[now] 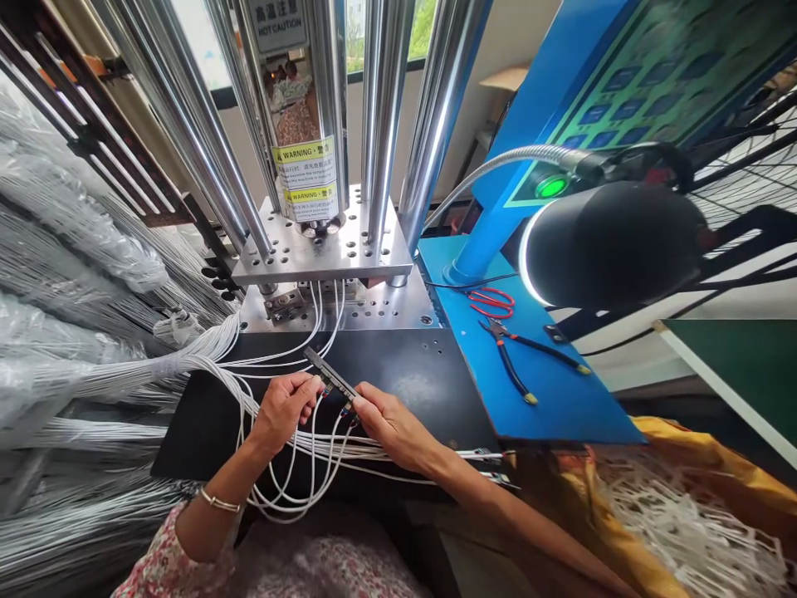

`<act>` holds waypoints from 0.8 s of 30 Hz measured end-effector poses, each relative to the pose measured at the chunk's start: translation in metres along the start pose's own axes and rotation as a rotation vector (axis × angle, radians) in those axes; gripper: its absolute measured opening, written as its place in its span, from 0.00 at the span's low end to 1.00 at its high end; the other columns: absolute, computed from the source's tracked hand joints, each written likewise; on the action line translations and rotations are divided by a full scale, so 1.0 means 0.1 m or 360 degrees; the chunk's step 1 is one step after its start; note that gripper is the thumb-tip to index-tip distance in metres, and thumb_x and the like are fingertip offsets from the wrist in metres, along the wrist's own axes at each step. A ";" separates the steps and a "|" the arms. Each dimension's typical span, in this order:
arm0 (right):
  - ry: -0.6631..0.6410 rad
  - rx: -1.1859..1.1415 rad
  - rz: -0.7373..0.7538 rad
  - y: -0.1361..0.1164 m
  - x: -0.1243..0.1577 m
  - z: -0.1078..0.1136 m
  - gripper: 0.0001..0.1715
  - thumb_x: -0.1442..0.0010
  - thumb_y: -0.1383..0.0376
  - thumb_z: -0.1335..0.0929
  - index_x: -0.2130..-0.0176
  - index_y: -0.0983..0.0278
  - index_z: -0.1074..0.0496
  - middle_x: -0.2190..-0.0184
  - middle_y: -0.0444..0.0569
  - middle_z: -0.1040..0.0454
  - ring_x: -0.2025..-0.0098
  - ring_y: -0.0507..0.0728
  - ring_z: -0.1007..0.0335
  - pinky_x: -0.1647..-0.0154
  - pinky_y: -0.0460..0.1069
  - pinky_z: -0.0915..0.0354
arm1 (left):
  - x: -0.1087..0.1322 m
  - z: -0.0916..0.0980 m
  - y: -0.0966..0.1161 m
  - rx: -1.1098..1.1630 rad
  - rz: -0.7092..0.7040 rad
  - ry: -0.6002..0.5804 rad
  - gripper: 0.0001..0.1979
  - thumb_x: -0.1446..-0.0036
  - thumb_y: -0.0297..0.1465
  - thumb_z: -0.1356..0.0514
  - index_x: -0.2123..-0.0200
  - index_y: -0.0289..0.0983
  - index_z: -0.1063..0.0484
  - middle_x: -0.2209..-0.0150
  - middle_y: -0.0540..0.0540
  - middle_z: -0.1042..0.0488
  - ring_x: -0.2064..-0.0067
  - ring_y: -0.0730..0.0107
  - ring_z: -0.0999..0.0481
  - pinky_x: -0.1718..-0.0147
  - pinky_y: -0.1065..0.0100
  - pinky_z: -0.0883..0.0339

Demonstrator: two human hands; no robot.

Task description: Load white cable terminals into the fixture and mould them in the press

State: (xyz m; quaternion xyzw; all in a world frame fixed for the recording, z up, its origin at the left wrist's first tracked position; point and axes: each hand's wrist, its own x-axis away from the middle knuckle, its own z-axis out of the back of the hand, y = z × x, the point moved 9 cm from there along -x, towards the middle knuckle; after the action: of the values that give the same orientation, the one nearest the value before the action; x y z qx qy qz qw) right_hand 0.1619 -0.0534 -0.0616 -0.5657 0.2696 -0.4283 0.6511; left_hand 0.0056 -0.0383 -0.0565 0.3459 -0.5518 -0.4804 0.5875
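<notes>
One dark bar [330, 374] in right fingers [369, 405], hold of left fingers [304, 387] unclear; white scraps [697, 531] in yellow sack [671, 435]

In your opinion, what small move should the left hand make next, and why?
Probably the left hand should gently press the nearest cable end toward the dark bar to check its seating. Its fingertips are at the bar's edge beside that end, and the right hand grips the bar's near end. How firmly the cable sits, I cannot tell.

bright, backlit by window [208, 41] | lamp [613, 245] lit | columns [387, 116] glaring | edges stretched
</notes>
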 end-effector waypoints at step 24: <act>-0.0166 0.1547 -0.0240 -0.48 -0.91 0.83 0.15 0.35 0.64 0.36 0.69 0.68 0.26 0.71 0.54 0.23 0.67 0.58 0.25 0.69 0.49 0.38 | -1.49 -0.19 0.35 0.0640 0.0317 -0.0784 0.18 0.46 0.39 0.34 0.61 0.28 0.24 0.61 0.34 0.22 0.61 0.57 0.21 0.56 0.59 0.29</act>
State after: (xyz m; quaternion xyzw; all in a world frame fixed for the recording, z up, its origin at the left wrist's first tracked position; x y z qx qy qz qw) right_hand 0.1749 0.0676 -0.0099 -0.2351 -0.0360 -0.5215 0.8194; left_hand 0.0410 0.1108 -0.0735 0.2726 -0.7922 -0.3712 0.4005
